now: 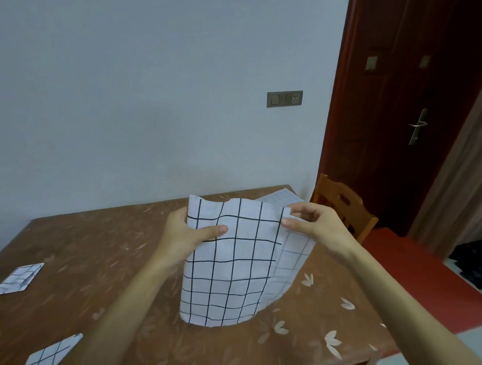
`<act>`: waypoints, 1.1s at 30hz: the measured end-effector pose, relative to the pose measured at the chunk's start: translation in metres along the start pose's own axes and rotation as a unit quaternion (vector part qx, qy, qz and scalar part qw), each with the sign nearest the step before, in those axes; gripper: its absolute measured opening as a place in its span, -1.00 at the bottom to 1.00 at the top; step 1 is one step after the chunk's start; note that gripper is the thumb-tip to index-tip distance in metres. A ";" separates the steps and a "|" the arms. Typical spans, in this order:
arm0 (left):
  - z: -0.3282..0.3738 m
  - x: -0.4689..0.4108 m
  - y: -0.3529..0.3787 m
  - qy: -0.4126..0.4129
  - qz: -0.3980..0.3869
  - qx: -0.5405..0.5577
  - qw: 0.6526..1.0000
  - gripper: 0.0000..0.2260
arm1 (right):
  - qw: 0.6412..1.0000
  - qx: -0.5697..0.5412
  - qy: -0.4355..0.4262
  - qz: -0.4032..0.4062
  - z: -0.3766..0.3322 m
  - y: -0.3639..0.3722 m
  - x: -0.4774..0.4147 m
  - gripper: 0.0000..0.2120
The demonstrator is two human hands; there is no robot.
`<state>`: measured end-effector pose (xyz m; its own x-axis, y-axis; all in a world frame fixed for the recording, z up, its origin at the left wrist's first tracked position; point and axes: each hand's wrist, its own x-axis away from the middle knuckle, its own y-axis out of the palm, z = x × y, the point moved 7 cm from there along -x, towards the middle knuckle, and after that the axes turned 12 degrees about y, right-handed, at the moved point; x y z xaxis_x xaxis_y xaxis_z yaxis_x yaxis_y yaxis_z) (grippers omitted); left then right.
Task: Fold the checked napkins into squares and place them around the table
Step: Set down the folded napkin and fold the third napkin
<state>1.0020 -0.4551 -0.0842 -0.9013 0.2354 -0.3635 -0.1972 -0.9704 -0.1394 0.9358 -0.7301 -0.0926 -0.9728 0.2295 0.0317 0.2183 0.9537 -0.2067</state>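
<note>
At the near-left edge of the brown, leaf-printed table [95, 245], closest to us, a flat white napkin with black grid lines [53, 350] pokes into view, cut off by the frame. Farther along the table's left edge sits a small folded checked square [20, 278], a bit crumpled.

Over the middle of the table the person holds up the white, black-checked napkin being folded [231, 264]. Its lower edge rests on the table and the sheet bows into a curve. The left hand [189, 229] pinches the upper left edge, thumb on the front and fingers behind. The right hand [312, 223] pinches the upper right corner, where a paler layer shows behind the front one.

It looks light, thin and limp, with just enough body to stand while held. I'd guess it creases easily and slides on the table, so corners and edges are the places to take it, matching them before pressing flat.

Beyond the table's far right corner stand a wooden chair [343, 205] and a dark red-brown door [401, 106]. On the wall behind is a switch-and-socket plate [284, 98]. I can read no brand, label or writing anywhere.
</note>
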 end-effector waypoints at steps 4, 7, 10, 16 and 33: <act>0.001 0.002 0.004 -0.006 -0.004 0.006 1.000 -0.74 | 0.999 -0.018 -0.026 -0.014 -0.009 0.007 0.004 -0.77; 0.003 0.001 0.002 -0.016 -0.010 0.019 1.000 -0.85 | 0.999 -0.023 -0.025 0.002 -0.010 0.003 0.004 -0.79; 0.011 -0.003 -0.001 0.010 -0.026 0.005 1.000 -0.83 | 0.999 0.009 -0.037 0.032 -0.016 0.000 0.004 -0.72; 0.015 -0.005 -0.005 0.013 0.025 0.054 0.998 -0.73 | 0.998 -0.050 -0.019 0.015 -0.007 0.001 0.001 -0.48; 0.026 -0.012 -0.016 0.092 0.029 -0.058 0.994 -0.40 | 0.994 -0.081 -0.059 0.043 -0.009 0.008 0.002 -0.58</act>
<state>1.0061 -0.4436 -0.0540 -0.8216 0.1949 -0.5357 -0.0913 -0.9726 -0.2137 0.9366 -0.7200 -0.0858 -0.9500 0.2967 -0.0970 0.3019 0.9523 -0.0440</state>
